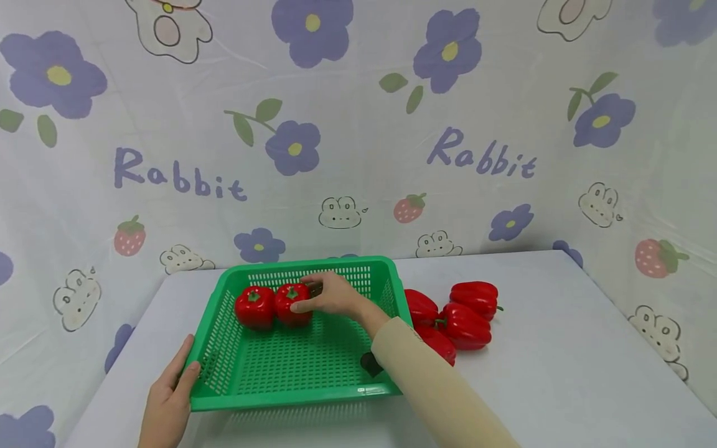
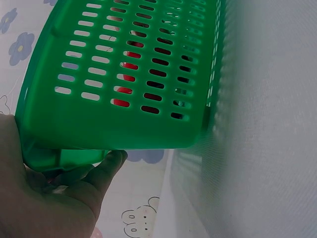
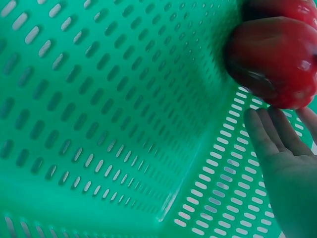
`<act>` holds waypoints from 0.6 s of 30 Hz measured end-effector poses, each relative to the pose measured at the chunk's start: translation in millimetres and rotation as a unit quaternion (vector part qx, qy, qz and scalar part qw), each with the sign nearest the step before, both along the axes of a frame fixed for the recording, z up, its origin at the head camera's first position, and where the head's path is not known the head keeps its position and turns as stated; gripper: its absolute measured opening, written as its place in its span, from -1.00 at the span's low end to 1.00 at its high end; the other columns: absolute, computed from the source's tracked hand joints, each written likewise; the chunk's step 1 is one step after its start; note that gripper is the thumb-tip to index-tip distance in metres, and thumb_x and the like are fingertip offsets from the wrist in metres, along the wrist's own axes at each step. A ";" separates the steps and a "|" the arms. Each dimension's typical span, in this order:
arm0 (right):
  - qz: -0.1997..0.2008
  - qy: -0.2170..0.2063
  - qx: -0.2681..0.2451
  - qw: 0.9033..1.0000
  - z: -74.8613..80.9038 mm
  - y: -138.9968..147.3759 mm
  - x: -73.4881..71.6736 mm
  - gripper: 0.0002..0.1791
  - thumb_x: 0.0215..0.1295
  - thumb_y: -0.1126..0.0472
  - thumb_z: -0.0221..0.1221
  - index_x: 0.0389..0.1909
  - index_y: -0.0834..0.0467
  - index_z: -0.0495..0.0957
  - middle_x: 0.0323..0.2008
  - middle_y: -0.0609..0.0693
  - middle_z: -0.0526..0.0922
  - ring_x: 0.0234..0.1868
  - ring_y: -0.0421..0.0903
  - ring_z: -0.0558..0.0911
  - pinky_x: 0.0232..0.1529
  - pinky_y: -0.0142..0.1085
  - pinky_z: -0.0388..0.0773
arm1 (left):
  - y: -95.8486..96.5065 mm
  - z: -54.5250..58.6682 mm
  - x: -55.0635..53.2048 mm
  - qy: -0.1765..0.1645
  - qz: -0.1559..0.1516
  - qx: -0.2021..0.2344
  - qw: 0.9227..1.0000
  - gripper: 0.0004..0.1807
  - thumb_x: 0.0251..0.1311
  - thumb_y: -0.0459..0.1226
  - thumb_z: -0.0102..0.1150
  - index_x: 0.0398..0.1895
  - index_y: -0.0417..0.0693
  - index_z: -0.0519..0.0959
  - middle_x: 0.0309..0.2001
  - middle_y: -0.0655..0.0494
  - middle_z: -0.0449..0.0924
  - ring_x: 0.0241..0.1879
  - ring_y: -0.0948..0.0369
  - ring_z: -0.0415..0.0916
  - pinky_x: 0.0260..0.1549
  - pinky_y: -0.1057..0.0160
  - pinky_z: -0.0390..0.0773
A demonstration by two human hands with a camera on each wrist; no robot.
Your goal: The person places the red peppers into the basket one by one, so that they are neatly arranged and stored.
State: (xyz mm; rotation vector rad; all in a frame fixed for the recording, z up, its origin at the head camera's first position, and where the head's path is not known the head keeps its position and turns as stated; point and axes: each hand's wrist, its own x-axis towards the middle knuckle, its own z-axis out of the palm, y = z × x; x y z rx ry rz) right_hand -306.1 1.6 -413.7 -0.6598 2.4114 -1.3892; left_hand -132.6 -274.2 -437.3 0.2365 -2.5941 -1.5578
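Observation:
A green plastic basket (image 1: 302,367) with slotted sides stands on the white table. My left hand (image 1: 169,395) grips its left rim near the front corner; in the left wrist view the thumb and fingers (image 2: 106,171) wrap the rim. Inside, two red bell peppers stand side by side, stems up: the left pepper (image 1: 254,309) and the right pepper (image 1: 285,298). My right hand (image 1: 334,294) reaches in beside the right pepper, its thumb overlapping the front in the head view. From the right wrist, extended fingers (image 3: 260,131) show right at the pepper's (image 3: 272,59) side, not curled round it.
More red bell peppers (image 1: 466,326) lie in a group on the table just right of the basket, partly hidden by the right sleeve (image 1: 437,386). A patterned cloth (image 1: 370,174) hangs behind the table (image 1: 560,348). A small black object (image 1: 371,364) shows beside the right sleeve.

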 end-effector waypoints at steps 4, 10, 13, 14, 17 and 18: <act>-0.001 0.000 0.002 1.000 -1.7 -0.6 -1.5 -0.25 0.14 0.05 0.44 0.31 0.26 0.44 0.14 0.05 0.56 0.12 0.06 0.54 -0.03 -0.25 0.55 | 0.2 -0.3 0.4 -0.002 0.003 0.000 1.000 -0.33 0.54 0.03 -0.19 0.57 0.04 -0.02 0.52 0.04 -0.05 0.45 -0.02 -0.06 -0.06 0.76 0.10; -0.004 -0.007 0.001 1.000 -0.8 0.7 0.1 -0.24 0.13 0.07 0.44 0.32 0.28 0.42 0.11 0.08 0.57 0.15 0.11 0.51 -0.03 -0.22 0.55 | 1.9 -0.3 0.2 0.001 0.001 0.005 1.000 -0.33 0.54 0.03 -0.19 0.57 0.02 -0.02 0.52 0.04 -0.06 0.46 -0.01 -0.07 -0.05 0.75 0.10; -0.007 -0.008 0.016 1.000 2.7 1.4 1.4 -0.20 0.13 0.03 0.44 0.34 0.26 0.39 0.13 0.08 0.55 0.18 0.08 0.50 0.02 -0.20 0.53 | 2.1 0.0 0.4 0.000 0.004 0.004 1.000 -0.33 0.53 0.05 -0.19 0.57 0.04 -0.02 0.51 0.05 -0.05 0.45 -0.01 -0.06 -0.05 0.75 0.11; -0.009 -0.007 0.022 1.000 4.3 1.7 1.8 -0.19 0.13 0.00 0.43 0.35 0.25 0.39 0.15 0.08 0.54 0.18 0.06 0.49 0.03 -0.19 0.53 | 2.0 0.2 0.6 0.000 0.004 0.004 1.000 -0.33 0.53 0.05 -0.19 0.57 0.05 -0.02 0.51 0.05 -0.05 0.45 -0.01 -0.06 -0.06 0.75 0.11; -0.011 -0.005 0.031 0.999 11.3 4.3 2.5 -0.15 0.12 -0.05 0.43 0.37 0.22 0.36 0.21 0.10 0.51 0.22 0.04 0.46 0.07 -0.17 0.51 | 1.0 0.4 1.0 -0.004 0.006 0.001 1.000 -0.33 0.53 0.06 -0.20 0.57 0.07 -0.02 0.51 0.04 -0.05 0.45 -0.01 -0.06 -0.07 0.76 0.10; -0.013 -0.004 0.032 0.999 14.0 6.0 2.8 -0.14 0.12 -0.06 0.43 0.38 0.21 0.36 0.22 0.10 0.50 0.23 0.04 0.46 0.07 -0.17 0.51 | 0.6 0.3 1.0 -0.005 0.005 0.000 1.000 -0.33 0.53 0.06 -0.20 0.57 0.06 -0.03 0.52 0.04 -0.05 0.45 -0.02 -0.06 -0.08 0.76 0.10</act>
